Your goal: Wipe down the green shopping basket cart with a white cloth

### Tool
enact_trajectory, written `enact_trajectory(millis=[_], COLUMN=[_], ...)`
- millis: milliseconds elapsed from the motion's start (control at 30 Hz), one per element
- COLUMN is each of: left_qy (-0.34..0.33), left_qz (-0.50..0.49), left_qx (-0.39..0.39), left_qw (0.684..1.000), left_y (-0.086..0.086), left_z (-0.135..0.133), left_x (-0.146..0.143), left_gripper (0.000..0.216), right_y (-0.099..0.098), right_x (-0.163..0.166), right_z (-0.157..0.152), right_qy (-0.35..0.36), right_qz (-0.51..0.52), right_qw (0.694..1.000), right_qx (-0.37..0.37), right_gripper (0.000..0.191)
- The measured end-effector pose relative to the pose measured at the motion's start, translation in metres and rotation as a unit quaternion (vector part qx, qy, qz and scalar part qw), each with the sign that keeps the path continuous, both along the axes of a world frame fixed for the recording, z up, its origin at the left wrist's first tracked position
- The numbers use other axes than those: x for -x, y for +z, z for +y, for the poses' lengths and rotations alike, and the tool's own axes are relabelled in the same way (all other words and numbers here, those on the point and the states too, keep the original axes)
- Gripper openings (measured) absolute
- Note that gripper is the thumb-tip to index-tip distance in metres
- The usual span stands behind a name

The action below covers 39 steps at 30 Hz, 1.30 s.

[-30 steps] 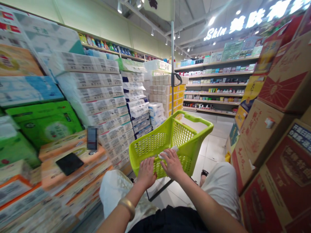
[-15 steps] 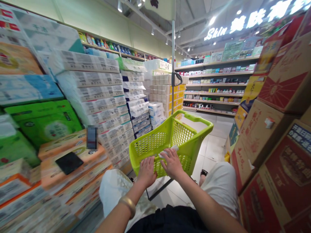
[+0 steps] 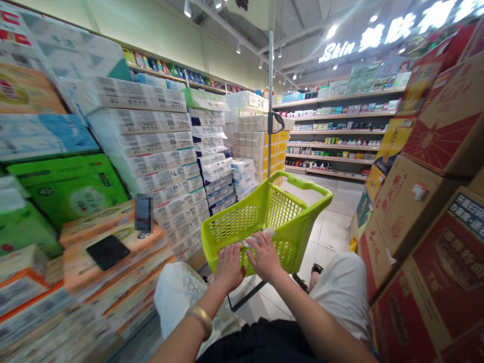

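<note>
A lime-green shopping cart [image 3: 289, 212] with perforated sides stands in front of my knees. Over its near rim lies my left hand [image 3: 229, 267], fingers curled on the edge and thumb on the outside. Just to the right, my right hand [image 3: 265, 256] presses a crumpled white wipe [image 3: 260, 237] onto the same rim. Most of the wipe is hidden under its fingers. The part of the cart's interior that shows holds nothing I can make out.
Stacked tissue packs [image 3: 159, 146] rise on the left, with a black flat object [image 3: 108, 252] on orange packs nearer me. Cardboard boxes [image 3: 412, 201] crowd the right side. A metal pole [image 3: 270, 85] rises at the cart's back. Product shelves [image 3: 340, 131] stand farther off.
My right hand has slid a little left along the rim with the wipe, closer to my left hand. The left hand and the cart stay in place.
</note>
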<state>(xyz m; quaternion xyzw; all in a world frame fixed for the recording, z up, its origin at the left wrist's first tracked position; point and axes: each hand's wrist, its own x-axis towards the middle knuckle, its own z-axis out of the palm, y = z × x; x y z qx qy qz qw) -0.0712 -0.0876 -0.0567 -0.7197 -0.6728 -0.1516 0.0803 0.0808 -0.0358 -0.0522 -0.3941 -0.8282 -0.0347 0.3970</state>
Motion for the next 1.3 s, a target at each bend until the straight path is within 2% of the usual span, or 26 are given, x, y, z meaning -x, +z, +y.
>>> enact_trajectory(millis=[100,267,367,433,500,600,800,900,1033,1133,1300], left_qy=[-0.004,-0.004,0.002,0.005,0.003,-0.001,-0.003,-0.001,-0.002,-0.008,-0.011], left_qz=[-0.001,0.006,0.009,0.008,0.007,0.006,0.009,0.011,-0.001,-0.005,0.002], left_qx=[0.003,0.008,0.007,0.007,0.009,0.013,0.013,0.014,0.007,0.002,0.004], left_qw=[1.000,1.000,1.000,1.000,1.000,1.000,1.000,1.000,1.000,1.000,1.000], left_y=[0.000,-0.001,-0.002,-0.002,-0.001,0.000,-0.001,-0.001,-0.001,-0.001,-0.003], left_z=[-0.002,-0.002,-0.001,0.000,-0.001,-0.002,-0.002,0.000,0.000,-0.001,-0.001], left_x=[0.002,0.002,0.001,0.000,0.001,0.003,0.005,0.002,0.001,0.002,0.004], left_gripper=[0.061,0.063,0.064,0.064,0.064,0.063,0.064,0.065,0.063,0.063,0.065], right_y=[0.000,0.006,0.005,0.002,0.000,-0.001,0.004,0.003,-0.001,0.000,0.005], right_x=[0.000,-0.030,-0.027,-0.015,-0.002,0.003,-0.032,-0.028,-0.004,-0.001,-0.023], right_z=[-0.004,0.016,0.015,0.006,-0.004,-0.008,0.020,0.019,-0.001,-0.005,0.012], right_qy=[0.042,-0.051,-0.084,-0.059,-0.005,0.042,-0.055,-0.079,-0.001,0.035,-0.062], right_qz=[-0.018,0.031,0.053,0.049,0.029,0.008,0.060,0.065,0.028,0.008,0.045], right_qw=[0.999,0.998,0.995,0.997,1.000,0.999,0.997,0.995,1.000,0.999,0.997], right_qx=[-0.007,-0.010,-0.002,0.004,0.004,0.000,-0.011,-0.005,-0.005,-0.008,-0.006], right_gripper=[0.029,0.026,0.025,0.025,0.027,0.029,0.026,0.025,0.026,0.029,0.024])
